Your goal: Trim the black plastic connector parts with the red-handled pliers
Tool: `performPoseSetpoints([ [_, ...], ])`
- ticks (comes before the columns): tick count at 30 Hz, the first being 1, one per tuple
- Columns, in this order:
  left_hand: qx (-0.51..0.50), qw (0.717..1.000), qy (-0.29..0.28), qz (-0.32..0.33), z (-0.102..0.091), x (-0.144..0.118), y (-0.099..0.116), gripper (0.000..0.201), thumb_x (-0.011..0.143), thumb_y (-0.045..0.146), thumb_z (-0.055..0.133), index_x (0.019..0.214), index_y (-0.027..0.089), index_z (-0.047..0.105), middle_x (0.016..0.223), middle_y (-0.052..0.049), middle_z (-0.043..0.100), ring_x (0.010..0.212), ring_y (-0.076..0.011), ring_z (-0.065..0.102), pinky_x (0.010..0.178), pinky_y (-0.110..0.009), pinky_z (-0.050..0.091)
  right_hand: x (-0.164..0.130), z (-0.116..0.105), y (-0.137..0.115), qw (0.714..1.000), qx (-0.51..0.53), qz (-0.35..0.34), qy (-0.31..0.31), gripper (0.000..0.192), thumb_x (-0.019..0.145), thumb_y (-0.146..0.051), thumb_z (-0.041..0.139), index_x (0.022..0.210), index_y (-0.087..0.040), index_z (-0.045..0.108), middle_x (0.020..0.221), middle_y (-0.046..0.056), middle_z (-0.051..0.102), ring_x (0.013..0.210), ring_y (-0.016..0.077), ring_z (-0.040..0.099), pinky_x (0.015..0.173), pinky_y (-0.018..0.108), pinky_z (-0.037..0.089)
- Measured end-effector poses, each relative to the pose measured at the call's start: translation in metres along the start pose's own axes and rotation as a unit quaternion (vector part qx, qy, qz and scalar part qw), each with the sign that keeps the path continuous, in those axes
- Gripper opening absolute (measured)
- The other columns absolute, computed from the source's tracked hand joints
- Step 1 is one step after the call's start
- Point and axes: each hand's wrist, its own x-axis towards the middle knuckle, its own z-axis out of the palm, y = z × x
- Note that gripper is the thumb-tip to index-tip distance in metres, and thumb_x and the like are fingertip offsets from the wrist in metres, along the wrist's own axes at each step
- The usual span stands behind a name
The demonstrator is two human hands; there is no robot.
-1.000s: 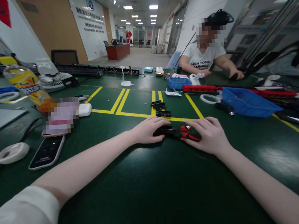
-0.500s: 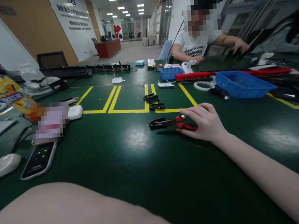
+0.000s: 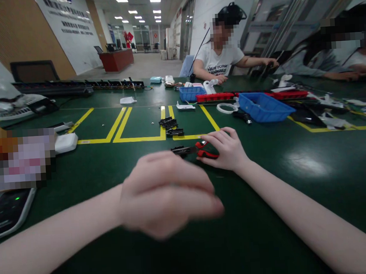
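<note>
My right hand [image 3: 229, 150] holds a pair of pliers [image 3: 209, 154] by the red-and-black handles, just above the green table. At the tip of the metal jaws is a small black part [image 3: 179, 150], partly hidden behind my left hand [image 3: 169, 195]. That left hand is raised close to the camera, blurred, with its fingers curled and pressed together; whatever they may hold is hidden. Beyond the pliers, several small black parts [image 3: 169, 122] lie in a cluster by the yellow tape, a single black piece [image 3: 175, 132] in front of them.
Yellow tape [image 3: 139, 139] marks boxes on the green table [image 3: 268, 214]. A blue bin [image 3: 263, 107], white tape roll [image 3: 227, 108] and red strip [image 3: 214, 97] stand back right. A white case [image 3: 66, 143] and a phone-like device [image 3: 10, 211] lie left. Another person [image 3: 218, 58] sits across the table.
My left hand has come up from the lower left into the middle of the view. The view has turned right. My right hand stays on the pliers.
</note>
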Motion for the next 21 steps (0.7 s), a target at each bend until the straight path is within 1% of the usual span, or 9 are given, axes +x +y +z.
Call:
performPoseSetpoints([
  [1, 0.033, 0.999, 0.03, 0.01, 0.008, 0.005, -0.023, 0.022, 0.086, 0.01, 0.049, 0.097, 0.026, 0.06, 0.096, 0.0, 0.064, 0.081, -0.0135, 0.064, 0.072, -0.026, 0.057, 0.0, 0.0, 0.0, 1.0, 0.001, 0.006, -0.001, 0.051, 0.08, -0.05, 0.061, 0.12, -0.019, 0.058, 0.106, 0.011, 0.067, 0.096, 0.0271, 0.06, 0.097, 0.046, 0.032],
  [2, 0.054, 0.997, 0.045, -0.019, 0.015, 0.005, -0.045, 0.023, 0.087, 0.01, 0.048, 0.101, 0.024, 0.059, 0.098, -0.002, 0.063, 0.086, -0.0147, 0.063, 0.074, -0.028, 0.056, 0.0, 0.0, 0.0, 1.0, 0.002, 0.011, -0.002, 0.051, 0.08, -0.05, 0.062, 0.121, -0.019, 0.058, 0.107, 0.01, 0.067, 0.096, 0.0275, 0.06, 0.097, 0.046, 0.032],
  [4, 0.074, 0.987, -0.03, -0.143, 0.027, -0.004, -0.083, 0.024, 0.09, 0.019, 0.052, 0.114, 0.02, 0.056, 0.109, -0.008, 0.06, 0.098, -0.0198, 0.061, 0.08, -0.033, 0.055, 0.001, -0.001, 0.001, 1.0, 0.006, 0.016, 0.001, 0.051, 0.079, -0.049, 0.063, 0.121, -0.02, 0.057, 0.107, 0.01, 0.067, 0.097, 0.0281, 0.06, 0.096, 0.047, 0.033],
  [5, 0.087, 0.974, -0.076, -0.197, 0.031, -0.013, -0.096, 0.032, 0.09, 0.026, 0.056, 0.121, 0.019, 0.053, 0.116, -0.01, 0.059, 0.106, -0.0235, 0.059, 0.086, -0.038, 0.054, 0.001, 0.0, 0.001, 1.0, 0.006, 0.016, 0.008, 0.051, 0.079, -0.049, 0.063, 0.12, -0.02, 0.058, 0.106, 0.01, 0.067, 0.097, 0.0282, 0.06, 0.096, 0.046, 0.033],
  [7, 0.116, 0.946, -0.144, -0.266, 0.038, -0.031, -0.112, 0.051, 0.088, 0.04, 0.062, 0.131, 0.017, 0.047, 0.127, -0.013, 0.054, 0.118, -0.0295, 0.053, 0.097, -0.047, 0.048, 0.002, 0.001, 0.002, 1.0, 0.005, 0.012, 0.024, 0.05, 0.078, -0.05, 0.064, 0.116, -0.019, 0.059, 0.104, 0.01, 0.067, 0.096, 0.0276, 0.061, 0.095, 0.045, 0.034],
  [9, 0.131, 0.93, -0.176, -0.294, 0.043, -0.043, -0.118, 0.058, 0.085, 0.047, 0.064, 0.132, 0.017, 0.047, 0.131, -0.014, 0.052, 0.12, -0.0313, 0.052, 0.099, -0.049, 0.045, 0.003, 0.002, 0.002, 0.999, 0.007, 0.016, 0.034, 0.048, 0.078, -0.051, 0.064, 0.113, -0.019, 0.06, 0.102, 0.01, 0.068, 0.095, 0.0271, 0.062, 0.094, 0.044, 0.035],
  [12, 0.115, 0.929, -0.2, -0.29, 0.046, -0.049, -0.118, 0.044, 0.086, 0.043, 0.064, 0.122, 0.019, 0.056, 0.127, -0.011, 0.054, 0.116, -0.029, 0.054, 0.098, -0.046, 0.046, 0.004, 0.003, -0.001, 0.998, 0.021, 0.037, 0.035, 0.046, 0.078, -0.052, 0.065, 0.11, -0.02, 0.06, 0.101, 0.009, 0.069, 0.095, 0.0267, 0.062, 0.092, 0.043, 0.036],
  [17, 0.069, 0.934, -0.204, -0.283, 0.045, -0.045, -0.121, 0.028, 0.087, 0.033, 0.064, 0.11, 0.018, 0.061, 0.113, -0.009, 0.059, 0.104, -0.0255, 0.058, 0.089, -0.042, 0.049, 0.008, 0.002, -0.011, 0.996, 0.054, 0.071, 0.022, 0.047, 0.078, -0.053, 0.066, 0.11, -0.02, 0.06, 0.102, 0.008, 0.069, 0.095, 0.0267, 0.063, 0.09, 0.043, 0.037],
  [21, 0.04, 0.936, -0.203, -0.284, 0.044, -0.045, -0.123, 0.025, 0.087, 0.03, 0.065, 0.108, 0.018, 0.062, 0.106, -0.008, 0.062, 0.099, -0.0243, 0.059, 0.086, -0.039, 0.049, 0.009, 0.002, -0.014, 0.997, 0.051, 0.05, 0.005, 0.048, 0.078, -0.054, 0.065, 0.111, -0.02, 0.06, 0.104, 0.009, 0.069, 0.096, 0.0266, 0.063, 0.091, 0.043, 0.036],
])
